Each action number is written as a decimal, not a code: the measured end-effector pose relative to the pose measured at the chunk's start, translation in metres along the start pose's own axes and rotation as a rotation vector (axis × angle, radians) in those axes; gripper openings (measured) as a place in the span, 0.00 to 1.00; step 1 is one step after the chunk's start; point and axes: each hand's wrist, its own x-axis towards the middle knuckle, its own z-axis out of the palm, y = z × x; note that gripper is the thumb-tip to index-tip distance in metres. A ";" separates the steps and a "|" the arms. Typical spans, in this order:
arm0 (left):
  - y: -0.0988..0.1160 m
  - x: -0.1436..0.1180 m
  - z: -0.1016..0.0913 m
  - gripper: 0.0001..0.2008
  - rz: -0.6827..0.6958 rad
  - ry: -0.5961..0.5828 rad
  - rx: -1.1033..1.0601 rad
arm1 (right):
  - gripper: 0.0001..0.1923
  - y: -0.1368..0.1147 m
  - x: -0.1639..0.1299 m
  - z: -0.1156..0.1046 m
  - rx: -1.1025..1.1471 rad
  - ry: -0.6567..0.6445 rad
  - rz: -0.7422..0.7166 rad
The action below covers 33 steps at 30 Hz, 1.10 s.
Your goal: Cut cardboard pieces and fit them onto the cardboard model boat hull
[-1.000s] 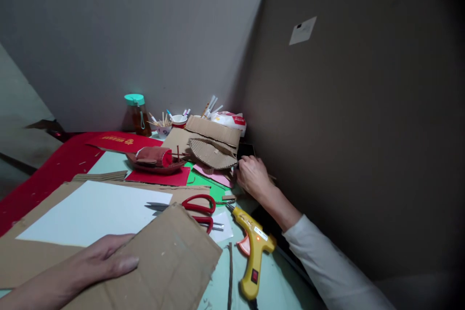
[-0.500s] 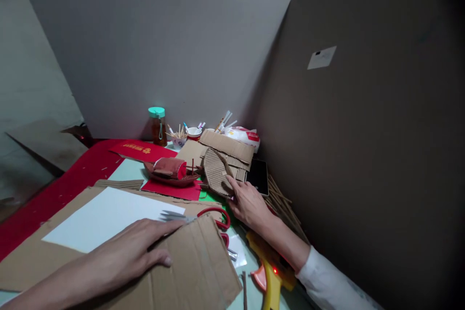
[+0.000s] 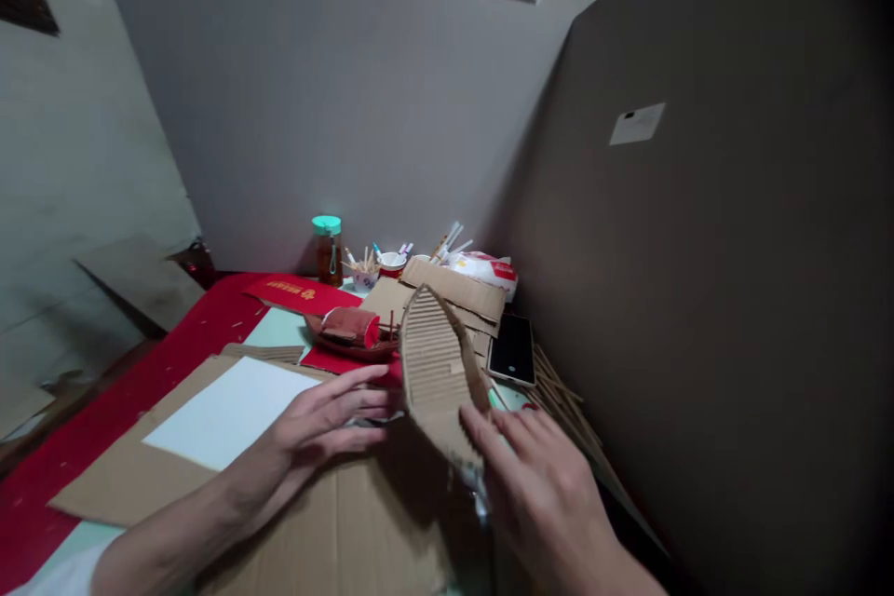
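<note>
A cardboard boat hull [image 3: 437, 354] with a ribbed inside is raised above the table, its pointed end tilted up and away. My right hand [image 3: 541, 470] grips it by the near end, fingers closed on its right side. To its left, my left hand [image 3: 331, 419] is open with fingers stretched toward the hull, a small gap apparently between them. Below both hands lies a cardboard sheet [image 3: 335, 521]. Behind my left hand stands a finished-looking reddish-brown model boat [image 3: 353, 331] with a rounded canopy. White paper [image 3: 234, 410] lies on more cardboard at the left.
At the back are a bottle with a turquoise lid [image 3: 328, 251], a cup of sticks [image 3: 364, 275] and stacked cardboard pieces [image 3: 457, 289]. A phone [image 3: 512, 349] lies at the right, beside a bundle of thin strips [image 3: 559, 386]. Grey panels rise behind and to the right.
My right hand has picked up the cardboard hull and brought it nearer. My left hand has left the cardboard sheet and moved up beside the hull. The camera view has shifted slightly.
</note>
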 end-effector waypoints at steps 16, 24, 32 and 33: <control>-0.040 -0.064 0.013 0.26 -0.189 0.293 -0.336 | 0.27 -0.097 0.025 -0.004 1.187 -0.141 0.625; -0.047 -0.071 0.016 0.22 -0.057 0.469 -0.173 | 0.27 -0.139 0.024 0.022 1.317 0.001 0.791; -0.046 -0.067 0.008 0.24 -0.237 0.249 -0.219 | 0.18 -0.106 0.059 0.003 1.344 -0.111 0.679; -0.045 -0.067 0.008 0.25 -0.219 0.238 -0.222 | 0.16 -0.105 0.060 0.003 1.353 -0.105 0.661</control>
